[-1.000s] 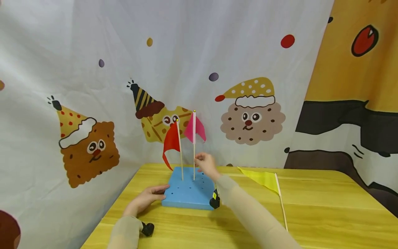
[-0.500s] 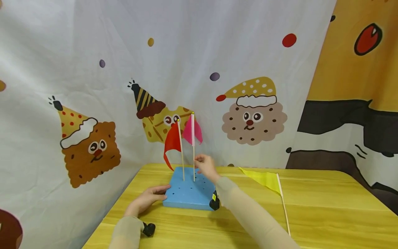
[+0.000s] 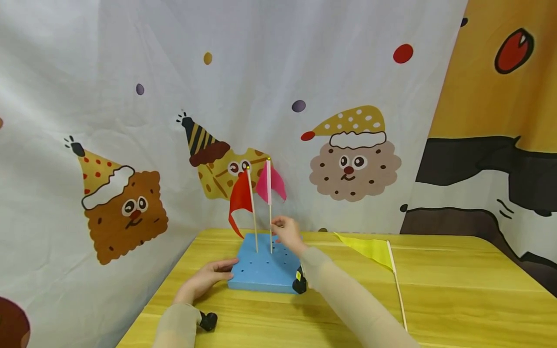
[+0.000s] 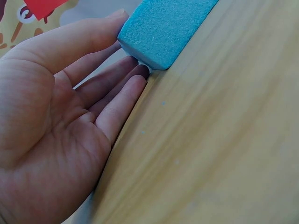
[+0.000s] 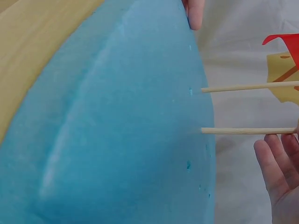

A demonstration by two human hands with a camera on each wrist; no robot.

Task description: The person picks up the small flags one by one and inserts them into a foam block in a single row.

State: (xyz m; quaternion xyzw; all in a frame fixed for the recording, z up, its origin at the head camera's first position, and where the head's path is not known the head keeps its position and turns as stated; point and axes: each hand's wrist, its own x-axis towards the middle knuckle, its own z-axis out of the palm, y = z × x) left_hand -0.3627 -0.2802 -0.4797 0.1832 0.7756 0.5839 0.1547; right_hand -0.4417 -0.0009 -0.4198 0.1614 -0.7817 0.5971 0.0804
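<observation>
My right hand pinches the wooden stick of a pink flag between thumb and fingertips. The stick stands nearly upright with its lower end at the top of a blue foam block; the right wrist view does not show how deep that end sits. Just left of it a red flag stands in the block, leaning slightly left. My left hand touches the block's left edge, its fingers nearly straight and its thumb on the upper edge of the block in the left wrist view.
A yellow flag on a stick lies on the wooden table, right of my right forearm. Several small holes dot the block's top. A cartoon-printed cloth hangs behind the table. Black devices are worn at both wrists.
The pink flag has come down slightly and its top has shifted a little left, with my right hand still on the stick. My left hand stays at the block's edge.
</observation>
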